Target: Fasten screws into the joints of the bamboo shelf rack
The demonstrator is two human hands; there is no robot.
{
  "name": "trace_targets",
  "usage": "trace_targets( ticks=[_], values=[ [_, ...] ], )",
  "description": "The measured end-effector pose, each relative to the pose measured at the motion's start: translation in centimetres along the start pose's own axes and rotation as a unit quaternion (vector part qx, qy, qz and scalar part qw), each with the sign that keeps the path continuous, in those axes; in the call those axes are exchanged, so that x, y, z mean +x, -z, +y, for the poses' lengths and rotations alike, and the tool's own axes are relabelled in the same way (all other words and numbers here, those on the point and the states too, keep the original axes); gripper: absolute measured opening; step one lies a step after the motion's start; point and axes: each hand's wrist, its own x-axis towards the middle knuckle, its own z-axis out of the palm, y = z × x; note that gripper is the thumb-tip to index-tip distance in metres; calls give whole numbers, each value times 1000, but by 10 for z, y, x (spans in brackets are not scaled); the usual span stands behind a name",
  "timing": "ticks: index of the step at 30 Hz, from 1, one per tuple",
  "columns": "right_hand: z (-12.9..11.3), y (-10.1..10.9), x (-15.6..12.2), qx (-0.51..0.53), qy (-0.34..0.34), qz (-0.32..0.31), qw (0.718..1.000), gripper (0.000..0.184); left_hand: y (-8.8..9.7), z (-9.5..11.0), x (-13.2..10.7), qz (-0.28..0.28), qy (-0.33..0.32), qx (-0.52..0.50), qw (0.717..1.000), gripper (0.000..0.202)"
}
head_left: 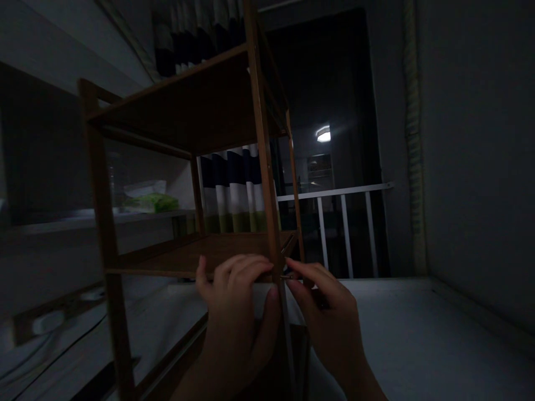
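The scene is dim. A wooden shelf rack stands close in front of the person, and its near upright post is the landmark for everything here.

The left hand comes up from the bottom of the frame, back of the hand toward the camera, wrist low. Its fingers curl over the front edge of the lower shelf board just left of the post, with the thumb pressed up beside the post: a closed grip on the board's edge where it meets the post.

The right hand rises on the other side of the post, forearm slanting in from the lower right. Its thumb and forefinger are pinched together on a small thin metal piece that points at the right face of the post, level with the lower shelf board. Whether it is a screw or a tool tip cannot be told in this light.

Behind the post hangs a striped curtain. To the right of the post, farther back, is a white railing with a lit ceiling lamp above it.
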Motion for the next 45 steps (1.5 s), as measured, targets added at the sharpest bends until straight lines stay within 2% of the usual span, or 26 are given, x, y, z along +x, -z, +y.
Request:
trace_targets(
  ticks=[3,6,8,12,15,18,21,24,27,31,37,45],
  values=[
    [0,-3,-1,-11,-45,56,997,15,2,-4,0,-24,-15,-22,999,27],
    [-1,-3,-1,-17,-53,52,997,6,5,-7,3,-55,-56,3,997,26],
    [-1,-3,0,-12,-43,44,998,6,6,-9,5,-57,-88,31,994,24],
    [0,-3,1,0,-48,53,997,6,9,-12,10,-16,-142,80,987,23],
    [-1,-4,1,32,-79,53,995,6,12,-13,11,13,-173,95,980,22],
    [-3,-6,1,78,-126,54,987,6,15,-13,12,20,-191,99,976,19],
    [-3,-7,2,117,-172,60,976,9,14,-13,11,26,-181,88,979,19],
    [-2,-8,1,132,-188,60,972,10,9,-14,8,40,-149,49,987,13],
    [-2,-8,1,135,-197,55,970,10,8,-13,6,19,-121,11,992,9],
    [-5,-5,3,138,-205,38,968,7,12,-7,7,-22,-92,-18,995,15],
    [-5,0,4,143,-217,37,965,8,14,8,10,-49,-42,36,997,19],
    [-4,4,6,134,-248,28,959,11,16,20,17,-54,-27,131,990,13]
  ],
)
